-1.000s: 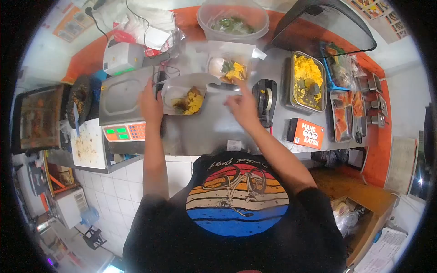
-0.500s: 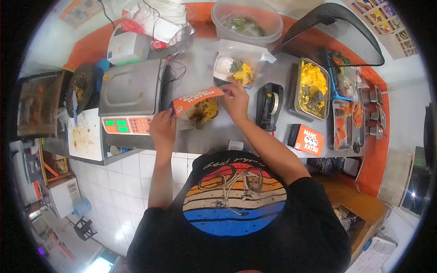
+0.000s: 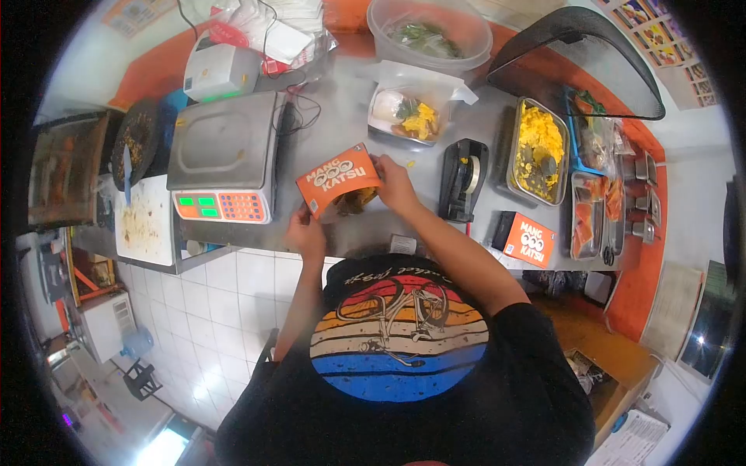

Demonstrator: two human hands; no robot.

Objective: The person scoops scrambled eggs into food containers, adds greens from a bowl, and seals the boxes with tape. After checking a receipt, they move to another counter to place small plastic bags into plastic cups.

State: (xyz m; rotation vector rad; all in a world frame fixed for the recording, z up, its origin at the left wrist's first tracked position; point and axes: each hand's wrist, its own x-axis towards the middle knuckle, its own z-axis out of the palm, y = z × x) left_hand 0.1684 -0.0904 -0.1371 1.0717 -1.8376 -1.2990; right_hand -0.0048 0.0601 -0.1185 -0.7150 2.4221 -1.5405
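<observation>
An orange food box [image 3: 336, 180] printed "MANG KATSU" is in front of me, its printed panel bent over dark and yellow food that shows at the near side. My left hand [image 3: 307, 231] is closed on its near left corner. My right hand [image 3: 396, 185] grips its right edge, fingers partly hidden behind the panel. Behind it stands an open paper food box [image 3: 426, 138] with rice, greens and yellow egg. To the right of my right hand sits a black tape dispenser [image 3: 460, 185].
A scale [image 3: 224, 147] and cutting board [image 3: 146, 229] with a knife [image 3: 127, 175] are at left. On the right are a metal tray of yellow egg [image 3: 538, 136], a second orange box [image 3: 528, 239], metal trays [image 3: 584, 225] and scissors [image 3: 608, 255]. A plastic tub [image 3: 427, 39] stands behind.
The orange panel has swung down over the food, and its print now faces up toward me. My left hand has moved right and nearer my body; my right hand has shifted slightly nearer.
</observation>
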